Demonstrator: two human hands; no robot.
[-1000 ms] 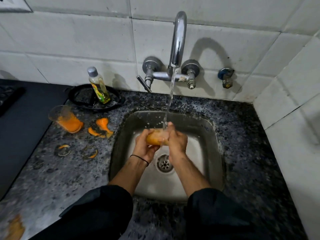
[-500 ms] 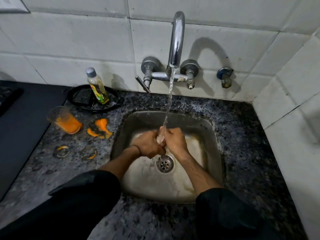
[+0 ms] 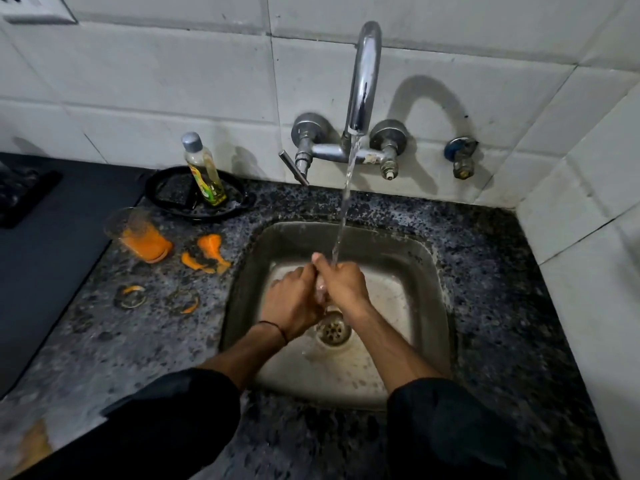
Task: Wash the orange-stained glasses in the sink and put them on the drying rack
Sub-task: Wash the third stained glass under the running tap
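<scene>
Under the running chrome tap (image 3: 362, 81), the left hand (image 3: 294, 303) and right hand (image 3: 343, 284) close their fingers around a small clear glass (image 3: 320, 292), nearly hidden, over the middle of the steel sink (image 3: 426, 271). Wet glass is likely slippery and fragile; gripping its sides seems safest. One more orange-stained glass (image 3: 138, 235) stands at the granite counter's (image 3: 502, 306) left edge. No rack shows.
</scene>
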